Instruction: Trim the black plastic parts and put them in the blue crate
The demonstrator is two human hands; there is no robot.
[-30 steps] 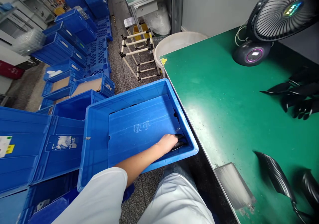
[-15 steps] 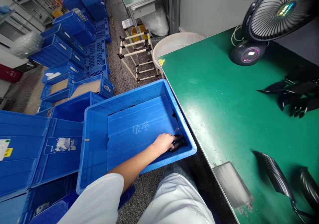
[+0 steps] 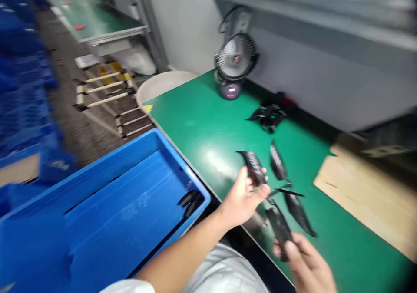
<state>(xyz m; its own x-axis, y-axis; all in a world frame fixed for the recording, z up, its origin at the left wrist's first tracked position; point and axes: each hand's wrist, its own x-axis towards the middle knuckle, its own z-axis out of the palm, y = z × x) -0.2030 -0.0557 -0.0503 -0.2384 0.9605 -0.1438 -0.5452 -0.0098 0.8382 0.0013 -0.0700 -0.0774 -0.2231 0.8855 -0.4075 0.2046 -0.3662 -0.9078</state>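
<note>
Over the front edge of the green table, my left hand is closed on a black, ribbed, curved blade-like part. My right hand, lower right, grips a similar black blade. The two blades seem joined by a thin link between my hands, though blur hides the joint. Just beyond lies another pair of such blades on the tabletop. Two black pieces rest in the near right corner of the blue bin, left of the table.
A small fan stands at the table's back, with a pile of black parts beside it. Flat tan board lies on the right. A shelf overhangs the back. Beyond the bin are a pipe-frame rack and a round white tub.
My left hand has left the bin's corner, where black pieces now lie, and moved right over the table onto a blade. My right hand has come into view. The view has swung right.
</note>
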